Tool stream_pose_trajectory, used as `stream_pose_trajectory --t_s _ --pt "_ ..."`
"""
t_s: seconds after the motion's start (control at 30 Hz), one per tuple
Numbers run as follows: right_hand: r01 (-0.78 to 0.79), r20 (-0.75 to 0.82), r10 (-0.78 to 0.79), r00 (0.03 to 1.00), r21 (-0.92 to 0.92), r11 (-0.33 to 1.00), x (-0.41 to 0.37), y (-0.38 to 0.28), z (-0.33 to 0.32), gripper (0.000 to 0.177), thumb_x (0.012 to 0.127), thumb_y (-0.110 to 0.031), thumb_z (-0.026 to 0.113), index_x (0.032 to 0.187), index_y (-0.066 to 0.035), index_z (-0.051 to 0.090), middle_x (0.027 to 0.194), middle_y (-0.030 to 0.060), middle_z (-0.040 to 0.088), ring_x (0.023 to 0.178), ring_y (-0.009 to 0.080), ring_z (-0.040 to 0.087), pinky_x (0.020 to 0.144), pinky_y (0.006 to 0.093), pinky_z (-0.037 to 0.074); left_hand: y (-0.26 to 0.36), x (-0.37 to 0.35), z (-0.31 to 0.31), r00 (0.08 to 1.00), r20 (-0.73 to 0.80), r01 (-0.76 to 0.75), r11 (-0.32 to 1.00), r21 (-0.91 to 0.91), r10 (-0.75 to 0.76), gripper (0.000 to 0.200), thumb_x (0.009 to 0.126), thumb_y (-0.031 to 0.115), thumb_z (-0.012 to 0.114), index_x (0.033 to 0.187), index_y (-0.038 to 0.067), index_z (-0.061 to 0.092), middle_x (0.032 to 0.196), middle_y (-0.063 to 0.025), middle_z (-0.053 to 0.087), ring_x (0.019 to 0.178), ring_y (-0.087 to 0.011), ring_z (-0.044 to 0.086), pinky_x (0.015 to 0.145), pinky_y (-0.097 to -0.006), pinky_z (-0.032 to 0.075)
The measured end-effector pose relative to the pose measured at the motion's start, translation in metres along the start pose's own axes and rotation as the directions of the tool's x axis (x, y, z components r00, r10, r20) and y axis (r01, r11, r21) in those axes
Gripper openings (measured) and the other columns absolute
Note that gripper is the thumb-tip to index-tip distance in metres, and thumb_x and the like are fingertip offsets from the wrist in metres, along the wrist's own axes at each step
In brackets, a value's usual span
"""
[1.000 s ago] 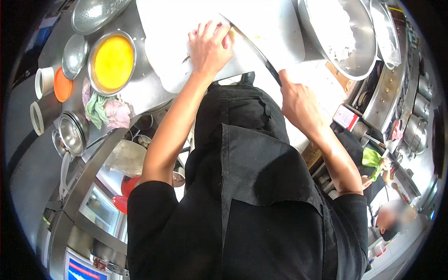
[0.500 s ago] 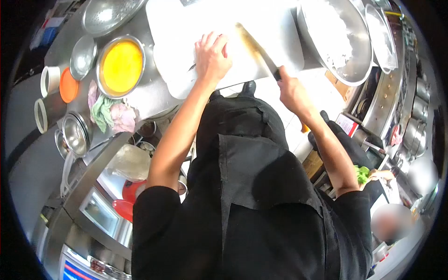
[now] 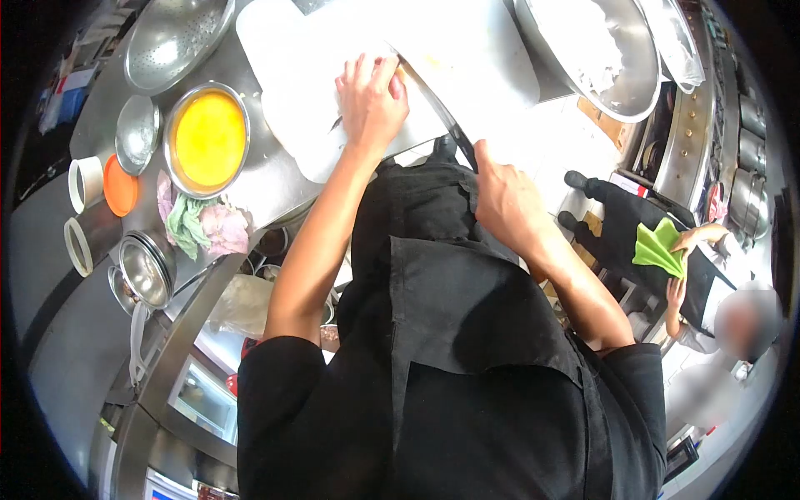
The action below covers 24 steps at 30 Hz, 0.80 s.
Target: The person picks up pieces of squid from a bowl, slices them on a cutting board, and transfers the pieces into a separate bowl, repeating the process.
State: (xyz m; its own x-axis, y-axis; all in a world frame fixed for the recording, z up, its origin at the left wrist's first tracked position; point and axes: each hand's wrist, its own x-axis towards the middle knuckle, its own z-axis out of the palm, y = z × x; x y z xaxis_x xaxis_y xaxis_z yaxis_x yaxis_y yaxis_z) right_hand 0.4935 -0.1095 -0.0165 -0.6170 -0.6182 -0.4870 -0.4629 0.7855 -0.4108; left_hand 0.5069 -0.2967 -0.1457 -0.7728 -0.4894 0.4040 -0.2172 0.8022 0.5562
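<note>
Diagonally, the knife [image 3: 437, 105] points forward-left, right fingers [image 3: 484, 162] clamped round its handle [image 3: 463, 148]

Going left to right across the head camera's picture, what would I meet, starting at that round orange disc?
Round orange disc, round steel bowl of bright yellow liquid, bare left hand, long black-handled steel knife, bare right hand, bright green cloth.

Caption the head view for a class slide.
Right hand grips a knife over a white board, left hand close beside the blade.
</note>
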Motion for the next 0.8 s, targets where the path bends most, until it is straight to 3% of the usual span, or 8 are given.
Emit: stream_pose_trajectory --t_s 0.13,0.2,0.3,0.4,0.53,0.63,0.67,0.8 --pt "0.161 -0.226 -0.149 0.963 0.038 0.986 0.06 -0.002 0.04 0.038 0.078 0.004 0.047 0.115 0.004 0.04 0.073 0.0281 0.061 0.075 0.0463 0.06 0.067 0.0531 0.046 0.001 -0.003 -0.001 1.0 -0.016 -0.008 0.999 -0.032 0.008 0.024 0.072 0.005 0.061 0.096 0.008 0.063 0.1 -0.0101 0.059 0.097 -0.03 0.053 0.079 -0.0437 0.041" --pt "0.182 -0.244 -0.167 0.955 0.038 0.983 0.088 -0.005 0.034 0.038 0.079 0.004 0.047 0.116 0.004 0.04 0.074 0.0281 0.061 0.075 0.0461 0.06 0.067 0.0529 0.046 -0.004 0.005 -0.002 0.999 -0.043 -0.023 0.999 -0.048 0.021 0.024 0.072 0.004 0.06 0.096 0.008 0.063 0.1 -0.0096 0.058 0.096 -0.0299 0.053 0.079 -0.0436 0.041" --pt "0.2 -0.273 -0.185 0.944 0.026 0.98 0.079 -0.002 0.018 0.035 0.081 0.002 0.048 0.115 0.004 0.04 0.075 0.0278 0.061 0.074 0.0457 0.061 0.067 0.0522 0.047 -0.01 0.001 -0.006 0.999 0.046 -0.01 0.979 -0.206 0.02 0.023 0.075 0.001 0.057 0.097 0.007 0.062 0.099 -0.0104 0.058 0.097 -0.0317 0.052 0.081 -0.0433 0.041" --pt "0.273 -0.437 -0.28 0.855 -0.081 0.959 0.073 0.027 0.015 0.029 0.084 0.0 0.048 0.112 0.002 0.041 0.072 0.0269 0.061 0.07 0.045 0.061 0.065 0.0505 0.048 -0.018 -0.006 -0.012 0.994 -0.036 -0.108 0.984 -0.143 0.104 0.022 0.077 0.001 0.055 0.097 0.007 0.062 0.101 -0.0127 0.058 0.099 -0.0349 0.052 0.084 -0.0432 0.04" --pt "0.161 -0.175 -0.187 0.967 -0.154 0.975 0.043 0.02 -0.003 0.041 0.082 0.001 0.048 0.122 0.002 0.04 0.071 0.0252 0.062 0.068 0.0421 0.062 0.062 0.0486 0.048 -0.008 -0.012 -0.017 0.999 -0.034 0.005 1.0 0.0 -0.005 0.022 0.076 0.008 0.057 0.097 0.007 0.062 0.101 -0.0168 0.058 0.099 -0.0375 0.051 0.086 -0.0464 0.04" --pt "0.142 -0.031 -0.148 0.989 -0.134 0.981 0.024 0.002 -0.012 0.042 0.073 0.004 0.05 0.115 0.003 0.043 0.068 0.0245 0.061 0.068 0.0414 0.063 0.06 0.0491 0.049 -0.017 -0.014 -0.008 0.995 0.093 0.052 0.997 -0.06 -0.046 0.025 0.073 0.009 0.058 0.097 0.008 0.063 0.102 -0.0127 0.058 0.098 -0.0332 0.052 0.08 -0.0469 0.04" --pt "0.093 0.071 -0.084 0.994 -0.128 0.987 0.018 0.0 -0.019 0.042 0.073 0.004 0.049 0.115 0.003 0.043 0.069 0.025 0.061 0.069 0.0415 0.063 0.061 0.0488 0.049 -0.015 -0.014 -0.007 0.999 0.034 0.027 1.0 0.002 -0.027 0.024 0.073 0.008 0.058 0.097 0.008 0.063 0.1 -0.0106 0.058 0.096 -0.0309 0.053 0.079 -0.0469 0.04" --pt "0.11 0.102 -0.097 0.99 -0.135 0.985 0.008 0.006 -0.017 0.043 0.072 0.005 0.05 0.114 0.004 0.042 0.068 0.026 0.06 0.069 0.0417 0.062 0.062 0.049 0.049 -0.012 -0.008 -0.008 1.0 -0.021 -0.024 1.0 -0.009 0.023 0.023 0.072 0.005 0.06 0.095 0.006 0.063 0.099 -0.0106 0.058 0.094 -0.0304 0.053 0.079 -0.0443 0.042"
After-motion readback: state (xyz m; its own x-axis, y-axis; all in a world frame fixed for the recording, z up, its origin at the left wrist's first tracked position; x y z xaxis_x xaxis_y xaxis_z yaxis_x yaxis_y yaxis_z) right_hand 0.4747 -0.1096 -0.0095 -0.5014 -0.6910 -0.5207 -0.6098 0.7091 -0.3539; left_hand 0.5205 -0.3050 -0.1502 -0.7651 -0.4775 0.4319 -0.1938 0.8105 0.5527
